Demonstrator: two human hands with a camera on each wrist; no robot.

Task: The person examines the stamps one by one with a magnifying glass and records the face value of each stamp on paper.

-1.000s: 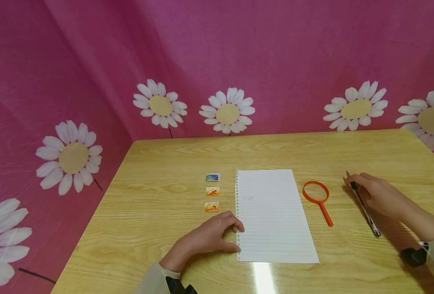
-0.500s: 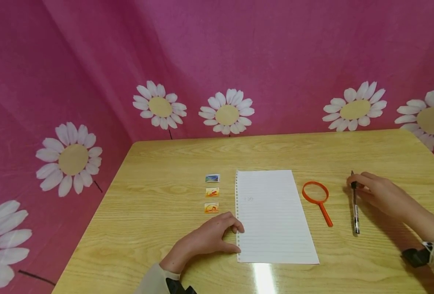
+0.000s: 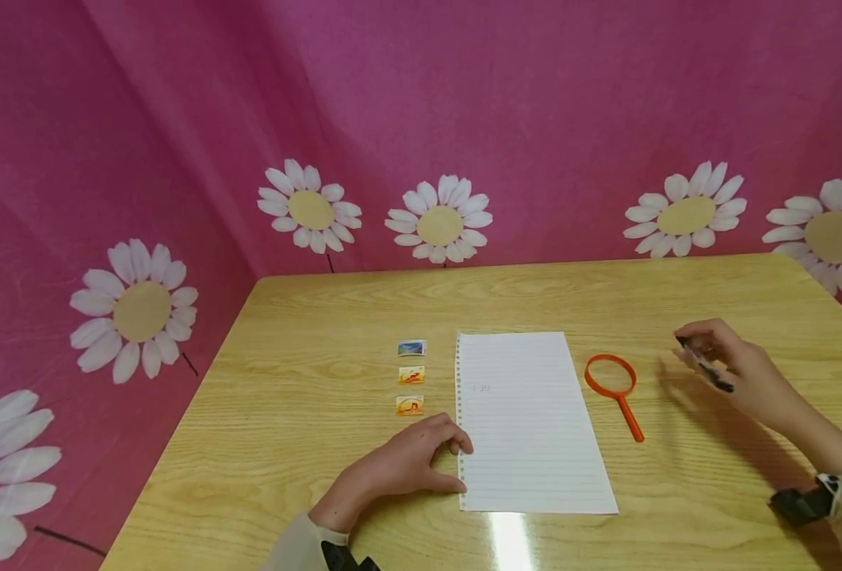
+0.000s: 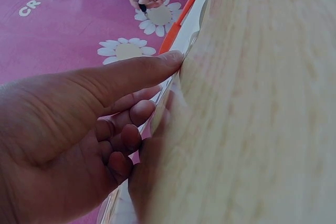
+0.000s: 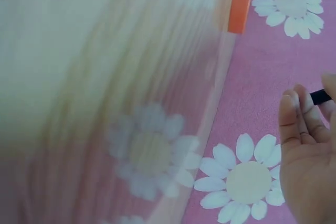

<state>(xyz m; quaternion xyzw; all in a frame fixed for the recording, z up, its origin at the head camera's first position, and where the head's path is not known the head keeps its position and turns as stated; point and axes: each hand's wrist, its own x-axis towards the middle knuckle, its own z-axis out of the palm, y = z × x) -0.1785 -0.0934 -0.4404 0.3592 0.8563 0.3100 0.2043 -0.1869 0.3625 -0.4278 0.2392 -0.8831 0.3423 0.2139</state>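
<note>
A sheet of lined paper lies on the table with faint writing, partly legible, near its upper left. My left hand rests at its punched left edge; in the left wrist view the thumb touches that edge and the other fingers are loosely bent. Over the table's right side, my right hand holds a clear pen with black ends, raised and blurred by motion. Only a black piece of the pen shows between the fingers in the right wrist view. Between paper and right hand lies an orange magnifying glass.
Three small picture cards or stamps form a column left of the paper: a blue one, a yellow-red one and another yellow-red one. A pink curtain with daisies stands behind the wooden table.
My right hand has turned the pen and lifted it from the table, its lower end swinging up towards the palm. The left hand and the paper have stayed put.
</note>
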